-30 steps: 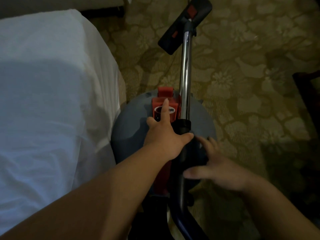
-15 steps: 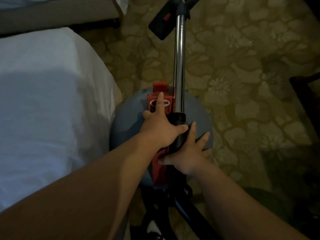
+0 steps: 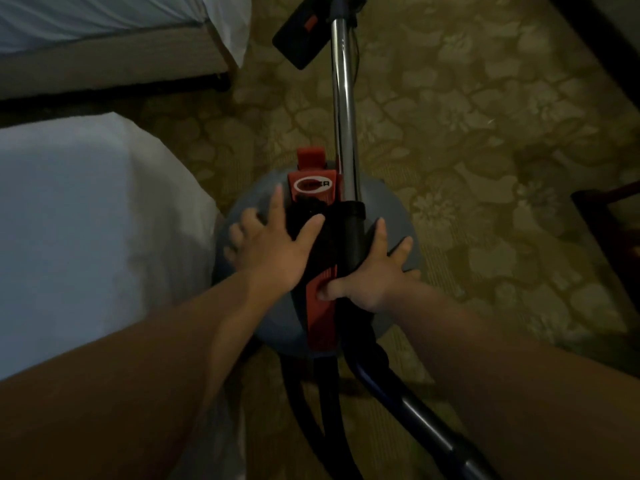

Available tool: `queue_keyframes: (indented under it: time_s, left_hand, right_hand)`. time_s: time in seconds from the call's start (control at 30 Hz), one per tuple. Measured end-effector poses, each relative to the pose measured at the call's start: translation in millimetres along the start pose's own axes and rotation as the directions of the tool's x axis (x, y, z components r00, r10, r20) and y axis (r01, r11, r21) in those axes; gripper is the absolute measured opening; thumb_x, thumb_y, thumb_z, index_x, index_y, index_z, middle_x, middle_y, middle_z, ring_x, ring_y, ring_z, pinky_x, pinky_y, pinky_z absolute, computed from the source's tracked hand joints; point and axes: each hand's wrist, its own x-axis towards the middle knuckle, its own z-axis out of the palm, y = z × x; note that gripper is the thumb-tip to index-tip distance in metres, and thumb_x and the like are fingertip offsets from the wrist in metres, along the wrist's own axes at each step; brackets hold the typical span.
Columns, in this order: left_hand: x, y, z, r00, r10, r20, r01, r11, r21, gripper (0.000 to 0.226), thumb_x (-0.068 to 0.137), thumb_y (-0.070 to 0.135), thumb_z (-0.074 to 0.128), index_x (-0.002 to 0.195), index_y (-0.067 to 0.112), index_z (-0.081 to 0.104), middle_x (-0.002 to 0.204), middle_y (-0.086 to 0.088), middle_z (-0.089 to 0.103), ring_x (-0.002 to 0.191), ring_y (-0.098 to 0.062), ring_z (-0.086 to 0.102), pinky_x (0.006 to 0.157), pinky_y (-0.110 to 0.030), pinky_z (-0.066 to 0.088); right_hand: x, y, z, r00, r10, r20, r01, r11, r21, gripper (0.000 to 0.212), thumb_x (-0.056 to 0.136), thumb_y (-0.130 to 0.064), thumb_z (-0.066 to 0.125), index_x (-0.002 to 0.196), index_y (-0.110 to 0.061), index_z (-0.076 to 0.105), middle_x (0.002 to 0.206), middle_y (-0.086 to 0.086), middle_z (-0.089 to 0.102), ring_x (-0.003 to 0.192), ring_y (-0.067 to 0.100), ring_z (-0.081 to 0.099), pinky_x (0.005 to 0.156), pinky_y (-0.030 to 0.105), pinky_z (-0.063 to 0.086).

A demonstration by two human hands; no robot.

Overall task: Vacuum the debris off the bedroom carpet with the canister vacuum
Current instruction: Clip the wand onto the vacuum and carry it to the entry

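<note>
Both hands lie open on the vacuum at centre frame, beside the bed [image 3: 86, 220].

Your left hand [image 3: 273, 247] rests flat on the grey canister [image 3: 391, 220], thumb over its black handle [image 3: 310, 216]. Your right hand [image 3: 377, 271] straddles the tube [image 3: 343, 98], fingers straight, gripping nothing. The canister is probably heavy and rigid, so lift it by that handle.

You wear only bare skin on both arms, from the near edge of the view out to the fingertips. Your left forearm [image 3: 156, 358] fills the near-left corner, broad and smooth. Your right forearm [image 3: 485, 358] looks slimmer on the near right. Your left hand [image 3: 273, 251] and right hand [image 3: 375, 275] are uncovered too. In this dim light, finer marks cannot be made out.
</note>
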Motion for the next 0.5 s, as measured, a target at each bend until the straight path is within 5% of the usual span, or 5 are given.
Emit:
queue_keyframes:
  time_s: [0.13,0.5]
  left_hand:
    - [49.6,7.4,-1.1,0.980,-0.106,0.169,0.121,0.989,-0.084,0.082,0.075,0.095,0.006,0.149,0.063,-0.008,0.165,0.006,-0.027,0.149,-0.043,-0.022,0.116,-0.069,-0.006]
    - [178.6,31.9,-45.9,0.936,-0.029,0.350,0.083,0.986,-0.141,0.096,0.057,0.105,0.009,0.141,0.069,-0.018,0.156,0.011,-0.044,0.143,-0.042,-0.037,0.112,-0.072,-0.013]
  right_hand:
    - [38.1,-23.6,-20.6,1.000,0.004,-0.012,-0.004,0.999,-0.035,0.163,0.061,-0.058,0.095,0.146,-0.051,-0.044,0.161,0.007,-0.049,0.154,0.054,-0.021,0.123,0.072,0.015]
    - [120.7,-98.4,-74.4,0.999,0.023,-0.030,-0.024,1.000,-0.006,0.169,0.052,-0.064,0.097,0.143,-0.054,-0.045,0.159,0.004,-0.052,0.157,0.051,-0.017,0.120,0.073,0.023]
